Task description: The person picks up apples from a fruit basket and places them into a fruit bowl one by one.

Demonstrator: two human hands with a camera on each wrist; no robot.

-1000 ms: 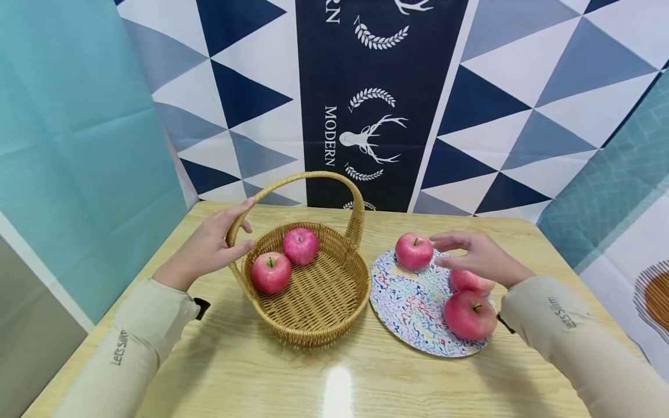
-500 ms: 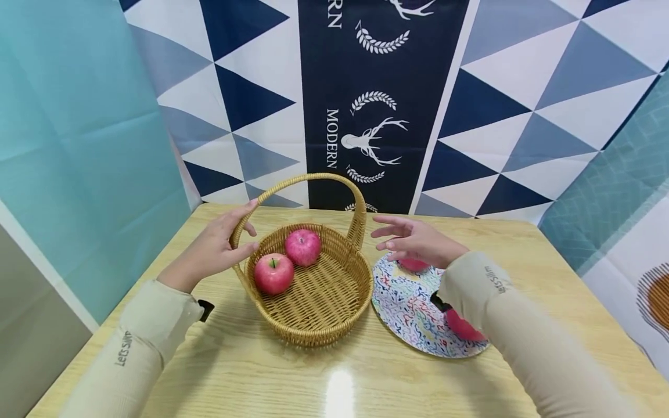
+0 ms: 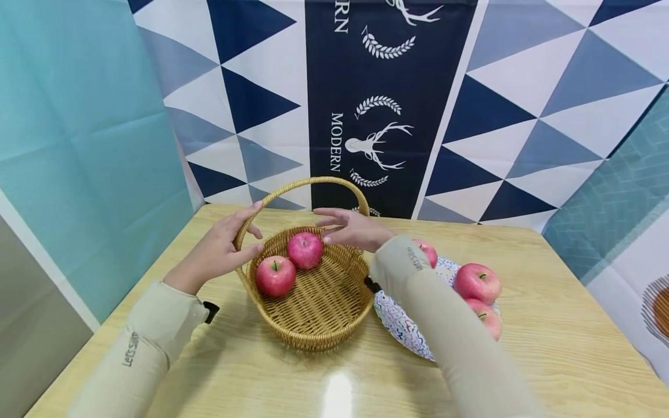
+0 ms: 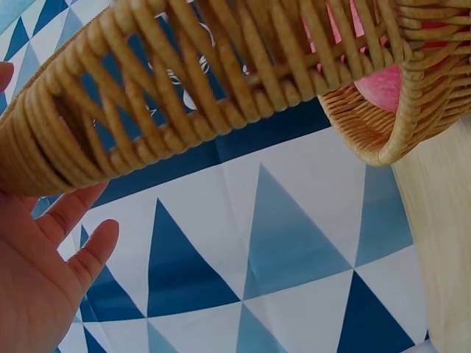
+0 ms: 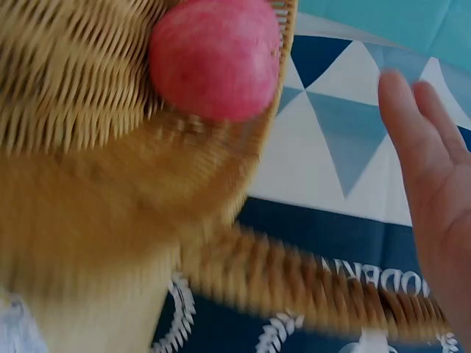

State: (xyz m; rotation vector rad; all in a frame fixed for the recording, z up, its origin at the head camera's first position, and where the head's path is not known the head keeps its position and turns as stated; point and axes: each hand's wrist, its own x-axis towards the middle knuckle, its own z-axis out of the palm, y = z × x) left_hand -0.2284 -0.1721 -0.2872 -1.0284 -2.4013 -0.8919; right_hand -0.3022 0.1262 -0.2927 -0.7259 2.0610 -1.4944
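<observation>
A wicker basket (image 3: 312, 337) with a tall arched handle (image 3: 334, 180) stands on the table. Inside it, a red apple with a green-rimmed stem (image 3: 276, 276) lies beside a darker pink apple (image 3: 305, 251). My left hand (image 3: 214, 247) rests at the left side of the handle, fingers spread loosely, index fingertip against the wicker. Over the back right of the basket reaches my right hand (image 3: 358, 229), its fingers extended near the pink apple. Nothing shows within that hand in the right wrist view, where its fingers (image 5: 412, 125) stand apart from the apple (image 5: 217, 59).
Right of the basket lies a round patterned mat (image 3: 402, 325), partly hidden by my right sleeve (image 3: 444, 313). Two apples (image 3: 478, 283) sit at its right side, and another apple (image 3: 427, 251) shows at its back. A patterned cloth (image 3: 387, 104) hangs behind the table.
My right hand has swept left from above the mat to over the basket, its fingers extended throughout. The left hand has stayed at the handle. The view has shifted slightly.
</observation>
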